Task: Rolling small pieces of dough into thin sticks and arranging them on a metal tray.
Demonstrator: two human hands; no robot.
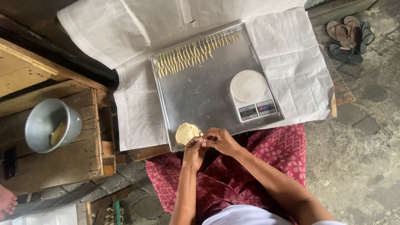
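My left hand (194, 146) & right hand (221, 139) meet at the tray's (200, 98) near edge, fingertips pinched on a small bit of dough, too tiny to see well. Dough lump (187, 133) sits just up-left, touching the left hand; left is nearer.

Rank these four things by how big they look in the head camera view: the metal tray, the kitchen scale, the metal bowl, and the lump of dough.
1. Metal tray, clearly largest.
2. Metal bowl and kitchen scale: they look about alike, so I do not rank them.
3. Lump of dough, smallest, beside the left hand.
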